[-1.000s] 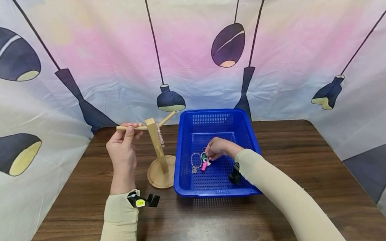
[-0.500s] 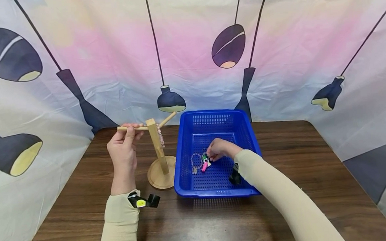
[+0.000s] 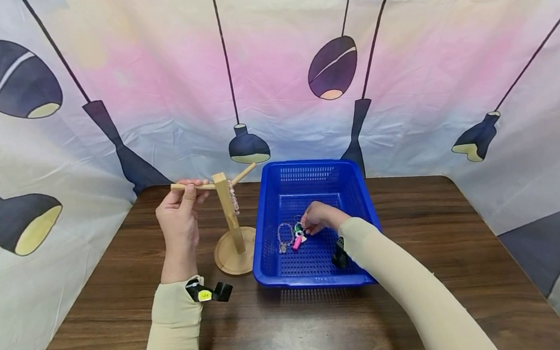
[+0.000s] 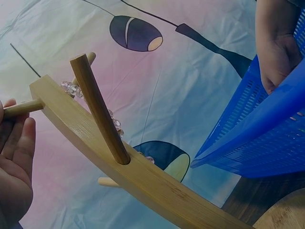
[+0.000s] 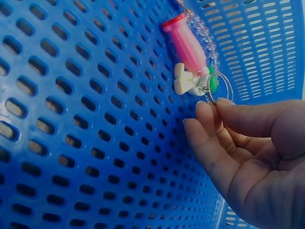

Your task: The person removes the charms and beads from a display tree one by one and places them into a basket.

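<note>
My left hand (image 3: pixel 179 220) grips one peg (image 4: pixel 21 109) of a wooden stand (image 3: pixel 230 212) with a round base. A pink bead bracelet (image 3: pixel 234 198) hangs on that stand, near the post. Inside a blue plastic basket (image 3: pixel 314 283), my right hand (image 3: pixel 321 216) pinches the metal split ring (image 5: pixel 231 86) of a keychain between thumb and finger. The keychain carries a pink charm (image 5: pixel 185 45), a white charm (image 5: pixel 183 80) and a green piece (image 5: pixel 214 84). Beside it on the basket floor lies a clear bead bracelet (image 5: pixel 205 33) with a small pendant (image 3: pixel 283 248).
The basket stands just right of the wooden base on a dark brown table (image 3: pixel 294 335). A patterned cloth (image 3: pixel 151 69) with printed lamps hangs behind the table. Wrist cameras are strapped to both sleeves, the left one (image 3: pixel 220 291) close to the stand's base.
My right hand has shifted very slightly with its fingers at the keychain's ring. My left hand keeps its grip on the peg, and the stand stays in place.
</note>
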Tool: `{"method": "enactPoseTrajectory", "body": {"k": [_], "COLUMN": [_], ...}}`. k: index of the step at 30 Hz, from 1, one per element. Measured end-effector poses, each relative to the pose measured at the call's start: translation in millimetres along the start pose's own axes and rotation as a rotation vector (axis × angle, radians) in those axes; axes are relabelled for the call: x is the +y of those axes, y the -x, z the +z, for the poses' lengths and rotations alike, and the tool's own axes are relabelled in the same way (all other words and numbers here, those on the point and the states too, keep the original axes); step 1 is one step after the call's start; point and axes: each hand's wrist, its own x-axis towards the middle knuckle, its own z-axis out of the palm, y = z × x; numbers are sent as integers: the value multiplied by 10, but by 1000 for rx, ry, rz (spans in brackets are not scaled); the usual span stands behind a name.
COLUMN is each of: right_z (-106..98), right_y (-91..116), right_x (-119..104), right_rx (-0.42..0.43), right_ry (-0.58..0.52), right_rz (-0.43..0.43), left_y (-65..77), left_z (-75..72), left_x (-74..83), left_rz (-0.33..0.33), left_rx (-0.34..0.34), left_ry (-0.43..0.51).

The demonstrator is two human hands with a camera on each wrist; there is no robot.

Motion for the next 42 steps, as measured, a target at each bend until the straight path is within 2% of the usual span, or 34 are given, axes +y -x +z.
{"method": "enactPoseTrajectory", "body": {"k": [9, 24, 42], "right_z": [32, 81, 116], "right_y": [79, 88, 54], "right_x": [-12, 23, 44], "right_rx": [59, 110, 135], "right_ry": [28, 2, 26], "right_rz": [-3, -25, -46], "left_y": [-8, -27, -4], "left_z": [13, 12, 2], "left_x": [0, -18, -19], "left_rz": [-7, -8, -3], "left_rx": [12, 8, 14], "left_ry": [-1, 7, 12]}}
